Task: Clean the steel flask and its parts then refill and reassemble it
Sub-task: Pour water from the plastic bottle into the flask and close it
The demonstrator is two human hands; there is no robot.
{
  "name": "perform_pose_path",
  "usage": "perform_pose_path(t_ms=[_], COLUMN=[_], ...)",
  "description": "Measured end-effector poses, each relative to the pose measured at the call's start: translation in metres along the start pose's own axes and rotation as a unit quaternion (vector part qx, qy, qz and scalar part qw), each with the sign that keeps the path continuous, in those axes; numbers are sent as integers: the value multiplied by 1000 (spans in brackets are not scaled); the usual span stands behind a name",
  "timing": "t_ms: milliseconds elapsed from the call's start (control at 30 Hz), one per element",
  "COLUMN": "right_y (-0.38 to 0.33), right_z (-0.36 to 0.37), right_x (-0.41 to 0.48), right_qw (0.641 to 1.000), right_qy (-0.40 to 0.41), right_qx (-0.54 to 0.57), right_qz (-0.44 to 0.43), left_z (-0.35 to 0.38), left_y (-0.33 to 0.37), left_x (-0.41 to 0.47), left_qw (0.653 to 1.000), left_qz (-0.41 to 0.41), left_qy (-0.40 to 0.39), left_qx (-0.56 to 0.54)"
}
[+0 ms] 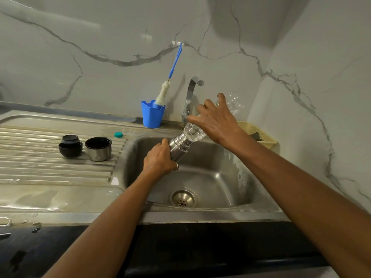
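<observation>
Dimmish in here, with soft light from overhead. A pale sheen streaks the wall (80, 23) upper left, and a grey shadow spreads across its top (soft-edged, no hard line). The tap (190, 93) casts a faint shadow leftwards. Glints show on the flask (179, 146), the bottle (194, 132) and the wet drainboard (50, 177). Straight edges bow near the corners; the focus is fairly sharp.

Blue cup (152, 117) against marble wall (80, 27), just left of tap (189, 97); yellow basket (268, 137) in right corner.
</observation>
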State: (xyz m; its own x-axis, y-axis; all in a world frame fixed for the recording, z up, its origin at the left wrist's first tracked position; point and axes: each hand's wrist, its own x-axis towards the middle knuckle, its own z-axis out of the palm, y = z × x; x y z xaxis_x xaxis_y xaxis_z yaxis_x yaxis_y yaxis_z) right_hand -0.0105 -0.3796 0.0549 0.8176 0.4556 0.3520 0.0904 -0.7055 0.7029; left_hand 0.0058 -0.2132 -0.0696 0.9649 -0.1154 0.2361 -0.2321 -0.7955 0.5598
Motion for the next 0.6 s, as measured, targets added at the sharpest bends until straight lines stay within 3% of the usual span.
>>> perform_pose_path(t_ms=[600], right_y=[3], right_z=[3], right_x=[3], right_qw=[1000], right_qy=[15], right_qx=[-8], right_qz=[-5], left_z=[1], left_y=[-1], left_x=[1], left_qw=[1000], left_qz=[-2], left_qy=[6], left_qx=[-11])
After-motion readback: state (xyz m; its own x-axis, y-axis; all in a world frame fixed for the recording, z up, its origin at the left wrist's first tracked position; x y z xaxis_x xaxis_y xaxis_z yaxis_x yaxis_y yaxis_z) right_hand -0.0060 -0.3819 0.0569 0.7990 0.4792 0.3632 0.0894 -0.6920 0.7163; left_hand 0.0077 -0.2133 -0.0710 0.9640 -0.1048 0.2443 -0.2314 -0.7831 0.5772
